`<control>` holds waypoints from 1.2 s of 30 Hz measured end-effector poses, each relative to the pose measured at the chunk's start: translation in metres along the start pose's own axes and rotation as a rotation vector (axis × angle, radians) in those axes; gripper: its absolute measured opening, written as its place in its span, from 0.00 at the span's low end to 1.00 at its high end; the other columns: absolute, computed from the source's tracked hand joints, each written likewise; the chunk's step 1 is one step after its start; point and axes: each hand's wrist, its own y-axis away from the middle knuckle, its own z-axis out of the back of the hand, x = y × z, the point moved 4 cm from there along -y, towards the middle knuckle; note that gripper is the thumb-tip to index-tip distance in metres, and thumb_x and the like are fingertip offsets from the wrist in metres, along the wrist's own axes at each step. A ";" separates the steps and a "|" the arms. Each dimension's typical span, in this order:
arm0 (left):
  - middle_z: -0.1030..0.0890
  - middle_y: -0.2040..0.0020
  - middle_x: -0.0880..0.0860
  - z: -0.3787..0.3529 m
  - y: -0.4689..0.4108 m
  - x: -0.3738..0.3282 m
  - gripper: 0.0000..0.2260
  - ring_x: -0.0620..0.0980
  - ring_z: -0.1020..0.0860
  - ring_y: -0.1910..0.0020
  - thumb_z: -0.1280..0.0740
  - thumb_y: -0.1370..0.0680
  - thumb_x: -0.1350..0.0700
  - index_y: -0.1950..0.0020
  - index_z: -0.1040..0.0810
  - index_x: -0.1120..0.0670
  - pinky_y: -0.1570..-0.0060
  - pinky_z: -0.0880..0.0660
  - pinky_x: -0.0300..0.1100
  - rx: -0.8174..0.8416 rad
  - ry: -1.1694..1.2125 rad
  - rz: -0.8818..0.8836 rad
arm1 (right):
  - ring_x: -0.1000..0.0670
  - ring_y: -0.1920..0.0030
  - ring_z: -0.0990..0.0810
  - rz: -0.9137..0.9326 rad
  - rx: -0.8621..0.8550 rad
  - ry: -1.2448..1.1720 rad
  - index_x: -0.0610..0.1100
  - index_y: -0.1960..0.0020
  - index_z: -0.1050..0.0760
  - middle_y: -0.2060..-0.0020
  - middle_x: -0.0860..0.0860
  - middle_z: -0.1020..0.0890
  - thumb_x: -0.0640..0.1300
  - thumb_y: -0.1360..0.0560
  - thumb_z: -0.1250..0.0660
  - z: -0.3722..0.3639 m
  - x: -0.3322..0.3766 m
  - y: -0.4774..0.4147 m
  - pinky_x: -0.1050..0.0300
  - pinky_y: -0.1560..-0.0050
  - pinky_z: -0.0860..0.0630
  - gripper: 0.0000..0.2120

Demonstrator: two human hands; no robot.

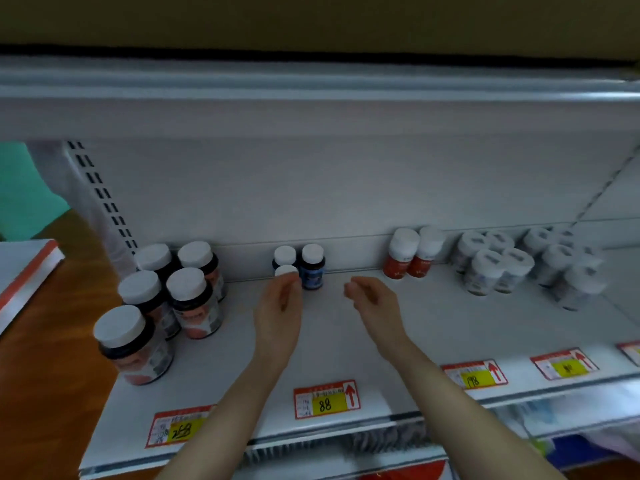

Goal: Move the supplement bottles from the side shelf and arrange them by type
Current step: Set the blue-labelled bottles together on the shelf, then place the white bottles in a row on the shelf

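Note:
My left hand [278, 306] grips a small white-capped bottle [286, 271] and holds it upright on the white shelf [332, 344], right in front of two small dark blue bottles [312, 266] at the back wall. My right hand [369, 296] hovers a little to the right, fingers loosely curled and holding nothing. Several large dark bottles with white caps [180, 292] stand grouped at the left. Two red bottles [408, 254] stand at the back right, and beside them is a group of several white bottles [505, 265].
Red and yellow price tags [327, 398] line the shelf's front edge. An upper shelf [311, 98] overhangs the space. A wooden floor [52, 393] and the corner of another shelf [24, 268] lie to the left. A lower shelf holds packaged goods [571, 420].

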 end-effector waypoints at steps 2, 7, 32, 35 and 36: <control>0.24 0.60 0.46 -0.026 0.008 -0.011 0.05 0.35 0.26 0.62 0.38 0.22 0.62 0.51 0.24 0.55 0.61 0.33 0.20 0.084 0.057 0.012 | 0.51 0.55 0.20 0.017 -0.054 -0.015 0.40 0.50 0.23 0.55 0.44 0.18 0.40 0.25 0.35 0.028 0.001 0.006 0.58 0.50 0.25 0.06; 0.21 0.53 0.50 -0.103 0.037 -0.043 0.06 0.45 0.25 0.54 0.38 0.22 0.59 0.49 0.23 0.55 0.52 0.30 0.34 0.279 0.079 0.031 | 0.56 0.62 0.21 -0.003 -0.218 -0.023 0.38 0.53 0.23 0.59 0.43 0.19 0.37 0.25 0.36 0.127 -0.003 0.021 0.67 0.60 0.28 0.04; 0.20 0.46 0.56 -0.625 0.292 -0.266 0.05 0.54 0.22 0.44 0.37 0.23 0.58 0.51 0.26 0.48 0.37 0.29 0.52 0.955 0.262 -0.115 | 0.49 0.54 0.19 -0.021 -0.794 -0.042 0.47 0.56 0.25 0.59 0.47 0.18 0.39 0.25 0.35 0.716 -0.093 0.103 0.56 0.49 0.24 0.04; 0.21 0.43 0.57 -0.692 0.302 -0.278 0.07 0.55 0.23 0.42 0.37 0.23 0.57 0.46 0.25 0.51 0.37 0.29 0.55 0.961 0.248 -0.121 | 0.53 0.54 0.20 -0.041 -0.823 -0.003 0.43 0.50 0.24 0.60 0.51 0.19 0.39 0.25 0.35 0.773 -0.116 0.078 0.61 0.52 0.24 0.05; 0.21 0.42 0.58 -0.715 0.304 -0.285 0.08 0.55 0.23 0.42 0.38 0.23 0.57 0.44 0.25 0.54 0.37 0.28 0.54 0.958 0.251 -0.122 | 0.54 0.55 0.20 -0.046 -0.834 0.014 0.42 0.48 0.24 0.60 0.52 0.19 0.39 0.25 0.35 0.794 -0.122 0.068 0.63 0.54 0.24 0.06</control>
